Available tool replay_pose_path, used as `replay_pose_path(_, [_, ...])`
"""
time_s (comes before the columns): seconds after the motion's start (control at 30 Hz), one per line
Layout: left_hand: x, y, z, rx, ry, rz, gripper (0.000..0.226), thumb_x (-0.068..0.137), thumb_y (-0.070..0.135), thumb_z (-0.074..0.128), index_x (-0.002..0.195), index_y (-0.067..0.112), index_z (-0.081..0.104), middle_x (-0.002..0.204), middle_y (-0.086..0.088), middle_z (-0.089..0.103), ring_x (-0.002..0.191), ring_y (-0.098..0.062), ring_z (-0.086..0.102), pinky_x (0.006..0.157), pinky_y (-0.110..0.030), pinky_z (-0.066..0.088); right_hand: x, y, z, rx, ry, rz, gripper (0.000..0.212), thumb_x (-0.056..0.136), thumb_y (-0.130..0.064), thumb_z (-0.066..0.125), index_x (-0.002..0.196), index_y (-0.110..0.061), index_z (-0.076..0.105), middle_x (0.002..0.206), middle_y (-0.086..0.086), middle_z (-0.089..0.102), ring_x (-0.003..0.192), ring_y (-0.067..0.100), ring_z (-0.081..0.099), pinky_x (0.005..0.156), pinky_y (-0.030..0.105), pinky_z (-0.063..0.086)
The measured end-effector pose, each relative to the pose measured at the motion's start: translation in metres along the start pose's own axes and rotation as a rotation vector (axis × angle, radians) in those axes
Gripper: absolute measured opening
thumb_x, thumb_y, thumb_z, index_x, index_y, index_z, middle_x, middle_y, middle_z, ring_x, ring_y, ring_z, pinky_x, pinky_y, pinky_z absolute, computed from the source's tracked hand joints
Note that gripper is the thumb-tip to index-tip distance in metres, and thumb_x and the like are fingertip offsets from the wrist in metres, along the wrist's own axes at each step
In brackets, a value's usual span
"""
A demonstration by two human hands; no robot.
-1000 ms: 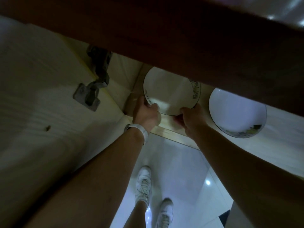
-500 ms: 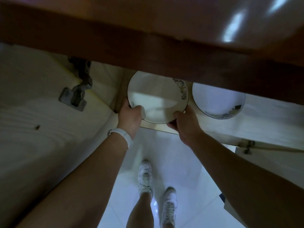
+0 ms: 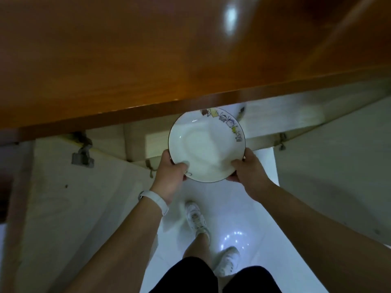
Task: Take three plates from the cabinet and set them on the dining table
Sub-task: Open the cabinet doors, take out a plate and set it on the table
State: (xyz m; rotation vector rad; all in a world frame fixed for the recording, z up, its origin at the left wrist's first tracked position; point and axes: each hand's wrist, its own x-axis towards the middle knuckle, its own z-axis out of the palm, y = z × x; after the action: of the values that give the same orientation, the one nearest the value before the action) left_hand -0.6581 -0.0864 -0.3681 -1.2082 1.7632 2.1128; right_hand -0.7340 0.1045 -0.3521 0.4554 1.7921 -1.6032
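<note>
A white plate (image 3: 206, 144) with a dark rim and small coloured pictures along its far right edge is held level in front of the open cabinet (image 3: 135, 142). My left hand (image 3: 171, 176) grips its near left edge, thumb on top. My right hand (image 3: 248, 168) grips its near right edge. The plate is outside the cabinet, just below the edge of the brown wooden top (image 3: 148, 60). Only a sliver of the second plate (image 3: 241, 109) shows behind it, under that top.
The cabinet's left door (image 3: 69, 208) stands open at my left, its right door (image 3: 338, 176) at my right. A metal hinge (image 3: 81, 157) sits on the left door. White glossy floor tiles (image 3: 232, 208) and my feet in white shoes lie below.
Both hands have drawn the plate out of the cabinet toward me and higher. My head has risen, so the wooden top now fills the upper view and hides the second plate.
</note>
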Motion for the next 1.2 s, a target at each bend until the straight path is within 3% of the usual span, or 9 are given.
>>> replay_pose_path(0.23, [-0.084,-0.001,0.051,0.159,-0.241,0.031,0.053,0.067,0.011,0.060,0.116,0.028,0.053,0.113,-0.001,0.067,0.098,-0.021,0.064,0.074,-0.042,0.057,-0.098,0.027,-0.078,0.050,0.155,-0.035,0.037,0.089,-0.001,0.044,0.113,-0.028,0.053,0.117,0.006,0.062,0.101,0.028,0.063,0.065,0.035,0.060])
replay_pose_path(0.37, [-0.133,-0.010,0.090,0.235,-0.354,0.053,0.056,0.064,0.008,0.061,0.116,0.028,0.054,0.114,0.002,0.068,0.101,-0.019,0.064,0.082,-0.047,0.056,-0.167,0.050,-0.127,0.116,0.219,-0.072,0.043,0.088,0.000,0.042,0.124,-0.021,0.053,0.116,0.007,0.063,0.101,0.028,0.065,0.064,0.032,0.059])
replay_pose_path(0.53, [-0.210,-0.023,0.157,0.306,-0.567,0.116,0.055,0.080,-0.015,0.054,0.115,0.027,0.052,0.114,0.005,0.066,0.098,-0.011,0.064,0.069,-0.032,0.058,-0.259,0.086,-0.190,0.203,0.396,-0.114,0.041,0.090,-0.002,0.043,0.126,-0.019,0.051,0.113,0.009,0.062,0.094,0.026,0.064,0.060,0.026,0.057])
replay_pose_path(0.63, [-0.255,-0.034,0.196,0.361,-0.701,0.103,0.064,0.069,-0.009,0.058,0.122,0.026,0.054,0.120,0.000,0.067,0.107,-0.021,0.064,0.083,-0.047,0.056,-0.316,0.115,-0.224,0.238,0.541,-0.110,0.034,0.089,-0.007,0.044,0.120,-0.021,0.050,0.107,0.010,0.063,0.084,0.027,0.066,0.064,0.032,0.059])
replay_pose_path(0.73, [-0.301,-0.053,0.233,0.416,-0.822,0.088,0.069,0.071,-0.012,0.054,0.129,0.025,0.053,0.123,-0.002,0.067,0.111,-0.026,0.063,0.086,-0.050,0.055,-0.372,0.149,-0.250,0.286,0.672,-0.118,0.031,0.089,-0.010,0.044,0.116,-0.024,0.051,0.100,0.009,0.065,0.076,0.025,0.067,0.072,0.039,0.061])
replay_pose_path(0.87, [-0.363,-0.081,0.277,0.497,-0.961,0.046,0.063,0.072,-0.017,0.049,0.119,0.024,0.058,0.118,-0.006,0.069,0.110,-0.032,0.063,0.088,-0.050,0.053,-0.442,0.192,-0.272,0.374,0.857,-0.138,0.032,0.089,-0.012,0.046,0.118,-0.026,0.051,0.104,0.004,0.063,0.090,0.026,0.067,0.074,0.038,0.061])
replay_pose_path(0.97, [-0.411,-0.100,0.307,0.564,-1.069,0.014,0.066,0.067,-0.014,0.049,0.123,0.020,0.057,0.117,-0.009,0.068,0.105,-0.030,0.065,0.082,-0.045,0.054,-0.491,0.222,-0.281,0.498,1.000,-0.171,0.042,0.089,-0.009,0.047,0.126,-0.027,0.049,0.111,-0.001,0.062,0.095,0.022,0.065,0.070,0.030,0.059])
replay_pose_path(1.07, [-0.451,-0.117,0.333,0.636,-1.188,0.016,0.064,0.066,-0.011,0.050,0.118,0.024,0.059,0.110,-0.004,0.071,0.094,-0.024,0.067,0.072,-0.037,0.055,-0.530,0.243,-0.288,0.570,1.116,-0.197,0.044,0.087,-0.009,0.047,0.124,-0.033,0.047,0.112,-0.003,0.063,0.096,0.022,0.066,0.073,0.035,0.061])
replay_pose_path(1.2, [-0.498,-0.137,0.369,0.705,-1.298,0.034,0.047,0.081,-0.015,0.041,0.103,0.021,0.063,0.088,-0.001,0.072,0.071,-0.019,0.064,0.053,-0.024,0.050,-0.575,0.266,-0.301,0.670,1.263,-0.200,0.049,0.087,-0.007,0.044,0.127,-0.035,0.049,0.112,-0.008,0.066,0.098,0.019,0.066,0.078,0.040,0.061])
